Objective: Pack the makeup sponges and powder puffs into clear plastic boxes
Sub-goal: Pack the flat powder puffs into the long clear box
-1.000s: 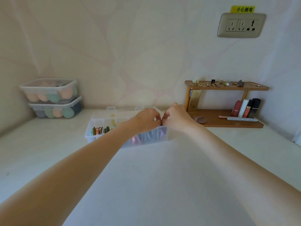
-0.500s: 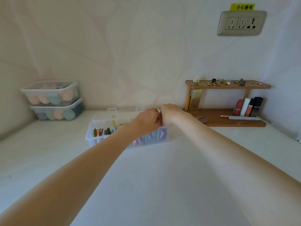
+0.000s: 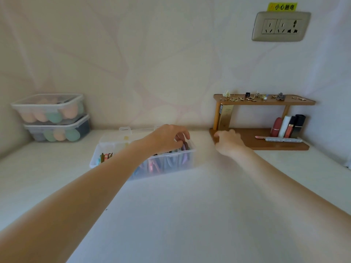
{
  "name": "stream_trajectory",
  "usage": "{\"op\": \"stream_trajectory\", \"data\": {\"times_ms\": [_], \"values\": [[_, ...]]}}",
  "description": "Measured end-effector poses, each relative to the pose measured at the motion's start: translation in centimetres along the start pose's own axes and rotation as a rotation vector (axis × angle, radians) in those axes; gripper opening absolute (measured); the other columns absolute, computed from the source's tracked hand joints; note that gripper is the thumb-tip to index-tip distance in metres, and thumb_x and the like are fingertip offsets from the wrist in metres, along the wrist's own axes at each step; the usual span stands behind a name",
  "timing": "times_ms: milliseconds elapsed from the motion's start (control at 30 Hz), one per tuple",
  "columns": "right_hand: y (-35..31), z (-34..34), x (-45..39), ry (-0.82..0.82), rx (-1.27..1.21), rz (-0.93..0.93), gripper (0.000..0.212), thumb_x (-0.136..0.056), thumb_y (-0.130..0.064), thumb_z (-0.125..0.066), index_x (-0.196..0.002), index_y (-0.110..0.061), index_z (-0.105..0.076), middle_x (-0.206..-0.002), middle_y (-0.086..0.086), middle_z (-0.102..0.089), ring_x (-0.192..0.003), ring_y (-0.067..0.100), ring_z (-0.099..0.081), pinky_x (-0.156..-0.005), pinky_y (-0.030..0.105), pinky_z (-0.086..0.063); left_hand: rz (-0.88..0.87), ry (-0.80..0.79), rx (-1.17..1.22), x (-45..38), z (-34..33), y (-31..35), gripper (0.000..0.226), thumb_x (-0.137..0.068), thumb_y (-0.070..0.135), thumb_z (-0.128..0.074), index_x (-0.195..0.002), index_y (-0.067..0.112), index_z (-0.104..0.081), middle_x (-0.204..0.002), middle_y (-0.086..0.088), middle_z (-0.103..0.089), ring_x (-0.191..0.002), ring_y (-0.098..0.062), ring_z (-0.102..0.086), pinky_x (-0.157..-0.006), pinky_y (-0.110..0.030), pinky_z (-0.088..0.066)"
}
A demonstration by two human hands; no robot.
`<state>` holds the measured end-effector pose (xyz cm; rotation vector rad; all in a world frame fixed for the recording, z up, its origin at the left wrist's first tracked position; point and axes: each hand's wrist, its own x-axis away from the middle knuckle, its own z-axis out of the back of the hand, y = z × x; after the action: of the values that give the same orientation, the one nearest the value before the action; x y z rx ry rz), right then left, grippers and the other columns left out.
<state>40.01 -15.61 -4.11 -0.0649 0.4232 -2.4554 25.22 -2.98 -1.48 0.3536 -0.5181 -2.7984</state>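
An open clear plastic box [image 3: 121, 168] with dividers stands mid-table, its lid tipped back. Flat powder puffs stand on edge in its compartments. My left hand [image 3: 168, 139] is over the right end compartment, with thumb and fingers pinching the top of a brownish-pink powder puff [image 3: 185, 147] there. My right hand [image 3: 228, 142] is blurred and lies palm down on the left end of the wooden shelf's lower board [image 3: 252, 139]. Whatever is under it is hidden. Two lidded clear boxes [image 3: 47, 109] of peach and green makeup sponges are stacked at the far left.
The wooden shelf carries lipsticks [image 3: 288, 127] and a slim tool on the lower board, with a gold box upright and small trinkets [image 3: 252, 97] on top. A wall socket [image 3: 281, 26] is above it. The wall runs close behind everything.
Both hands were pressed together at the box's right end. My right hand has since moved right onto the shelf board, covering the round puff that lay there. My left hand stayed at the box.
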Motion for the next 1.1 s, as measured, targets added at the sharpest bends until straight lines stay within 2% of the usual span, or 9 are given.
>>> {"op": "stream_trajectory", "data": {"times_ms": [100, 400, 467, 600, 733, 900, 967, 1033, 1100], "values": [[0.7, -1.9, 0.0, -0.05, 0.167, -0.052, 0.041, -0.097, -0.016, -0.035, -0.138, -0.018, -0.041, -0.148, 0.02, -0.024, -0.136, 0.038, -0.022, -0.11, 0.045, -0.025, -0.01, -0.006, -0.004, -0.3, -0.1, -0.1, 0.03, -0.084, -0.003, -0.049, -0.107, 0.01, -0.061, -0.1, -0.004, -0.073, -0.082, -0.008, -0.056, -0.059, -0.002, -0.036], [1.0, -1.4, 0.2, 0.162, 0.185, 0.07, 0.026, -0.091, 0.008, -0.042, -0.111, 0.004, -0.057, -0.128, 0.017, -0.042, -0.117, 0.034, -0.043, -0.098, 0.039, -0.039, -0.028, 0.044, -0.002, -0.4, -0.5, -0.4, 0.028, -0.087, -0.002, -0.043, -0.105, 0.01, -0.061, -0.099, -0.005, -0.073, -0.055, 0.003, -0.047, -0.054, -0.003, -0.037], [1.1, -1.4, 0.2, 0.158, 0.169, 0.065, 0.023, -0.091, 0.007, -0.043, -0.108, 0.003, -0.058, -0.127, 0.017, -0.041, -0.115, 0.034, -0.044, -0.096, 0.039, -0.039, -0.025, 0.072, -0.003, 0.0, -0.2, -0.2, 0.027, -0.09, 0.0, -0.043, -0.108, 0.007, -0.062, -0.103, -0.006, -0.071, -0.057, 0.003, -0.049, -0.054, 0.0, -0.036], [1.5, -1.7, 0.3, 0.136, 0.226, -0.025, 0.031, -0.09, -0.001, -0.044, -0.117, -0.009, -0.057, -0.13, 0.015, -0.038, -0.12, 0.035, -0.037, -0.1, 0.042, -0.033, -0.019, 0.156, 0.02, 0.5, 0.6, -0.3, 0.029, -0.089, -0.005, -0.041, -0.106, 0.002, -0.064, -0.105, -0.009, -0.07, -0.087, -0.012, -0.058, -0.06, 0.004, -0.035], [1.1, -2.0, 0.6, 0.114, 0.27, -0.003, 0.037, -0.089, 0.001, -0.044, -0.124, -0.007, -0.052, -0.133, 0.014, -0.041, -0.125, 0.033, -0.035, -0.103, 0.044, -0.031, 0.004, 0.163, 0.011, 0.9, 0.9, -0.3, 0.03, -0.089, -0.004, -0.04, -0.104, 0.003, -0.065, -0.105, -0.006, -0.07, -0.089, -0.008, -0.055, -0.06, 0.005, -0.035], [-0.3, -1.2, 1.3, 0.221, 0.131, 0.122, 0.028, -0.09, -0.002, -0.048, -0.117, -0.003, -0.055, -0.127, 0.014, -0.045, -0.12, 0.032, -0.04, -0.098, 0.042, -0.035, 0.02, 0.184, 0.001, 1.7, 1.4, 0.0, 0.03, -0.089, -0.004, -0.04, -0.102, 0.004, -0.066, -0.104, -0.004, -0.07, -0.087, -0.007, -0.055, -0.063, 0.005, -0.036], [-1.4, -0.3, 1.6, 0.309, 0.03, 0.193, 0.023, -0.091, -0.006, -0.051, -0.113, -0.001, -0.057, -0.122, 0.016, -0.048, -0.117, 0.033, -0.045, -0.093, 0.04, -0.039, 0.046, 0.19, -0.004, 2.1, 1.8, 0.0, 0.03, -0.09, -0.002, -0.04, -0.102, 0.005, -0.066, -0.103, -0.004, -0.069, -0.087, -0.01, -0.056, -0.071, 0.0, -0.04], [-2.6, 0.8, 2.0, 0.403, -0.115, 0.251, 0.018, -0.089, -0.004, -0.052, -0.105, -0.001, -0.06, -0.114, 0.016, -0.054, -0.11, 0.031, -0.05, -0.086, 0.035, -0.042, 0.094, 0.195, -0.014, 2.6, 2.2, 0.0, 0.027, -0.091, 0.001, -0.041, -0.099, 0.008, -0.067, -0.099, -0.002, -0.068, -0.089, -0.017, -0.06, -0.083, -0.018, -0.048], [-4.0, 1.8, 2.6, 0.458, -0.286, 0.285, 0.014, -0.088, -0.003, -0.053, -0.1, -0.004, -0.061, -0.109, 0.012, -0.058, -0.103, 0.028, -0.055, -0.08, 0.033, -0.043, 0.14, 0.198, -0.026, 3.1, 2.6, 0.0, 0.026, -0.091, 0.001, -0.043, -0.095, 0.008, -0.067, -0.088, 0.003, -0.063, -0.085, -0.018, -0.059, -0.077, -0.023, -0.048]]}}
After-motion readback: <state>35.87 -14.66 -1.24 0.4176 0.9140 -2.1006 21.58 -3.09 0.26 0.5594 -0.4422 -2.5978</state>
